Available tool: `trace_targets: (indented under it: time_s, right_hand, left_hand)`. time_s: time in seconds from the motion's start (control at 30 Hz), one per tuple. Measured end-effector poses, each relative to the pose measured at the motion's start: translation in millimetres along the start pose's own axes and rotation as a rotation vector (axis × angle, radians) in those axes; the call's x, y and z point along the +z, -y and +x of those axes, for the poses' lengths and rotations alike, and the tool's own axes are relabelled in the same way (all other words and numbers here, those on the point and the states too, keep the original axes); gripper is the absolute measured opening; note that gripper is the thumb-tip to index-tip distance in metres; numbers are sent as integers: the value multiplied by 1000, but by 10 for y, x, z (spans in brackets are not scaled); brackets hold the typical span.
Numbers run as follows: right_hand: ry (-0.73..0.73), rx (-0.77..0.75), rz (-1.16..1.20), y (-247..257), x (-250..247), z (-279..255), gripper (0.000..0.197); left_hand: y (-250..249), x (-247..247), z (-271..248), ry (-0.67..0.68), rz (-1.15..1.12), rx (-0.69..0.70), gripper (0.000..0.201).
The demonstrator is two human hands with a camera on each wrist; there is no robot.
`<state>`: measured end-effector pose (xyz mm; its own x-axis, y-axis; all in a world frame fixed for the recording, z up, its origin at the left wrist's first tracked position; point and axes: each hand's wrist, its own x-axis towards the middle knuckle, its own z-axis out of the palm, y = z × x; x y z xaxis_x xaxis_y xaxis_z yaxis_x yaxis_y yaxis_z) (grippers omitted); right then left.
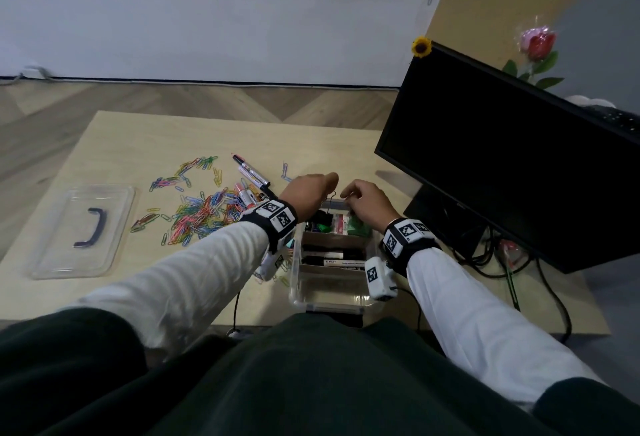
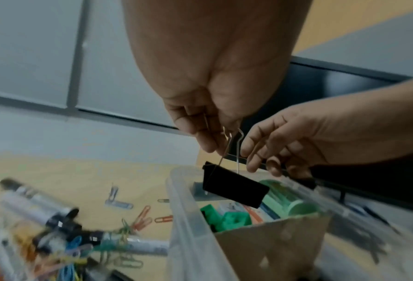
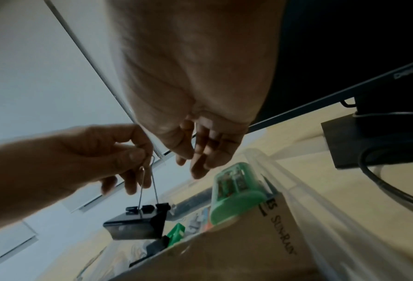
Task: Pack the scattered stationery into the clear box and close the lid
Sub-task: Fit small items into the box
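My left hand (image 2: 215,140) pinches the wire handles of a black binder clip (image 2: 234,187), which hangs over the far compartment of the clear box (image 1: 294,283). That compartment holds a green sharpener (image 3: 236,186), green clips and small packets. My right hand (image 3: 195,163) hovers just right of the clip above the same compartment, fingers relaxed and holding nothing. Black markers lie in the middle compartment, behind cardboard dividers. Several coloured paper clips (image 1: 201,213) and markers (image 1: 251,172) lie scattered on the table left of the box. The clear lid (image 1: 83,231) lies flat at the far left.
A black monitor (image 1: 502,158) on its stand rises close to the right of the box, with cables (image 1: 485,255) trailing beneath it. The box sits at the table's near edge, against my lap. Bare wooden tabletop (image 1: 138,144) stretches beyond the paper clips.
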<state>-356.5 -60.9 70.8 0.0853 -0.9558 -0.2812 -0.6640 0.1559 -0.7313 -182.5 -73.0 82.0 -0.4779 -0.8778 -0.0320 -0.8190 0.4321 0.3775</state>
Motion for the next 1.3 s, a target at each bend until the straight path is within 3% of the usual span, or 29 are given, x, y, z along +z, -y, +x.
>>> trace_targets:
  time_s: [0.1,0.2,0.37,0.57,0.83,1.0,1.13,1.3]
  right_hand:
    - [-77,14,-66,-72,-14,-2,23]
    - [-88,11,-106,-127,-27,-22,27]
    - [-180,-39,-292,-216,-11,-54,20]
    - [-135,32,-323,-387,22,16,13]
    - [-136,32,-223,-356,51,77,19]
    - [-83,56,-282,-283,150,12,51]
    - [-76,80,-286,-250,185,-7,66]
    - [-88,83,-356,-330,211,19,40]
  left_hand:
    - [-51,39,81,134,183,107,6]
    - [-124,111,133,237,179,121,11]
    - [-60,259,86,99,23,6,19]
    - [191,304,-188,-110,149,-41,13]
    - [74,400,-363,-35,252,-26,28]
    - [43,415,-360,18,263,-52,27]
    - [48,433,-307,10,294,-51,31]
    - [51,483,-260,9,285,-37,38]
